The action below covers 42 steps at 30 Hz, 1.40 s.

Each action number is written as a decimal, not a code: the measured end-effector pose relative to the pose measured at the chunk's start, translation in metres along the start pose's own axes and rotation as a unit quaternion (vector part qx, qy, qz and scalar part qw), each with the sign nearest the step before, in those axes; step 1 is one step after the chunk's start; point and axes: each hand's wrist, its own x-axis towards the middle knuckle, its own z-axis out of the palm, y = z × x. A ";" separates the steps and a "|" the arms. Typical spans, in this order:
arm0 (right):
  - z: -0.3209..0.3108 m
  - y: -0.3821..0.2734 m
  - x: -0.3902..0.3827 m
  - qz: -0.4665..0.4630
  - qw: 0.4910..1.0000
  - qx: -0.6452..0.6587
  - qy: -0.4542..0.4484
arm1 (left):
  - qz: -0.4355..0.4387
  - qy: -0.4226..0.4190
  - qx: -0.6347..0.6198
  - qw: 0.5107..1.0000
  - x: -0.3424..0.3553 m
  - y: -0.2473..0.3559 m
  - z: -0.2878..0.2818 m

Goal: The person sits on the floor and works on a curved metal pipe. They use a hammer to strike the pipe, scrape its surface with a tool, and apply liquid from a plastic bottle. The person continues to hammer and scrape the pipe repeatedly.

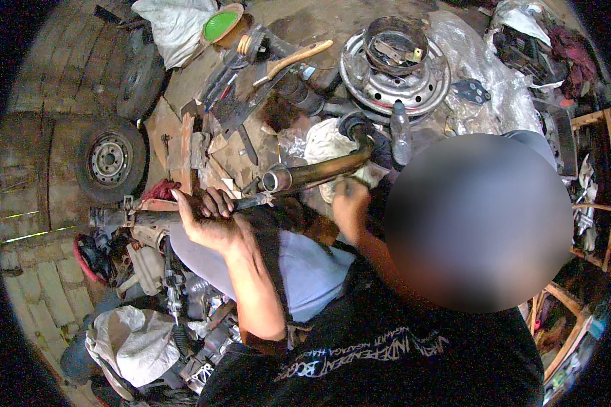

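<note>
A dark tube (pixel 157 218) with a metal clamp near its far-left end runs across the middle left. My left hand (pixel 214 220) is wrapped round it, thumb pointing up. The tube's thinner right part reaches a brownish bent pipe (pixel 329 169) with an open round mouth; whether they are joined I cannot tell. The pipe curves up to a black end at the right. Against a stained white cloth (pixel 328 144) below and behind the pipe, my right hand (pixel 350 202) is closed, slightly smeared by motion; cloth shows beside its fingers.
A wheel rim (pixel 396 85) bears a round metal container of small parts (pixel 395 53). Nearby stand a clear bottle (pixel 400 134) and a wooden-handled brush (pixel 299 60). A tyre (pixel 112 161) leans left. Mechanical parts and a white sack (pixel 132 346) lie lower left. A round blurred patch hides the right.
</note>
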 end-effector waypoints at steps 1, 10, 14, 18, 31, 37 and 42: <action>0.003 0.002 -0.011 -0.012 0.999 0.004 -0.043 | -0.001 0.025 0.004 1.000 -0.001 0.000 0.004; 0.008 0.027 -0.010 -0.011 0.997 -0.027 0.077 | -0.007 -0.042 -0.007 0.999 0.006 -0.003 -0.003; 0.004 0.010 -0.029 -0.083 0.995 -0.034 -0.037 | -0.015 0.008 0.008 1.000 0.006 -0.001 0.003; 0.016 0.021 -0.012 -0.043 0.997 0.009 0.062 | -0.025 -0.005 0.002 1.000 0.004 0.001 0.005; 0.009 0.009 -0.007 -0.005 0.998 0.061 0.007 | -0.054 -0.072 0.001 0.996 0.011 -0.001 -0.019; 0.011 -0.003 -0.026 -0.111 0.989 -0.016 -0.091 | -0.029 0.045 -0.003 0.999 -0.001 0.001 0.012; 0.009 -0.011 -0.019 0.001 0.998 0.048 -0.047 | -0.019 -0.027 0.015 0.999 -0.007 0.000 0.002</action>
